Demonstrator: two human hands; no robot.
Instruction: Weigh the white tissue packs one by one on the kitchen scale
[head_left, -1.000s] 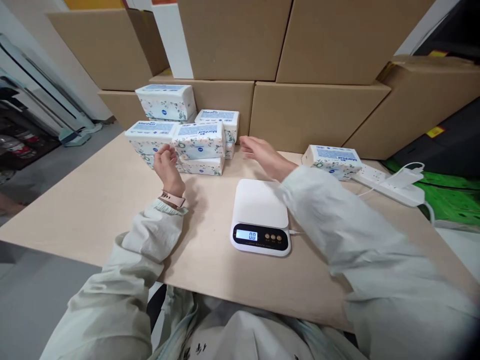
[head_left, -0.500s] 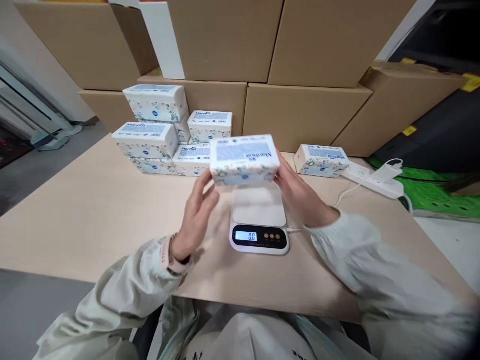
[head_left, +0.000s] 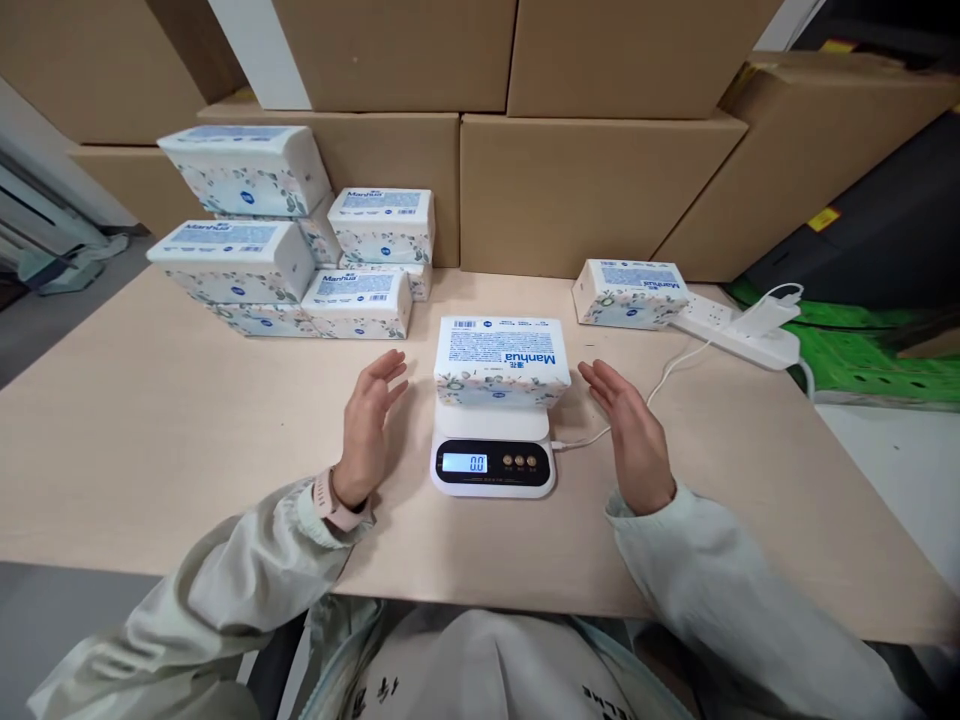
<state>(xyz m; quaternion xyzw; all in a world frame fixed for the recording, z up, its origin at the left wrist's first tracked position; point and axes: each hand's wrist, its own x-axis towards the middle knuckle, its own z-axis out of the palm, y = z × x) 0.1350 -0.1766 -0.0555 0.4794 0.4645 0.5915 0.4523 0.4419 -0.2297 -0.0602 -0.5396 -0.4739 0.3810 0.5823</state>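
A white and blue tissue pack [head_left: 501, 362] with floral sides rests on the plate of a white digital scale [head_left: 492, 468], its print upside down to me. The lit display reads 0.0. My left hand [head_left: 367, 430] is held to the left of the pack, fingers apart and holding nothing. On the other side, my right hand [head_left: 631, 435] is raised beside the pack, also open and touching nothing. Gaps show between both hands and the pack.
Several tissue packs [head_left: 238, 262] are stacked at the back left. A single pack [head_left: 631, 294] lies at the back right, beside a white power strip [head_left: 742, 330]. From the scale a white cable [head_left: 664, 375] runs there. Cardboard boxes [head_left: 577, 195] line the table's back.
The tissue pack has come down from between my hands onto the scale. Both hands have let go and moved apart. The camera view has shifted a little.
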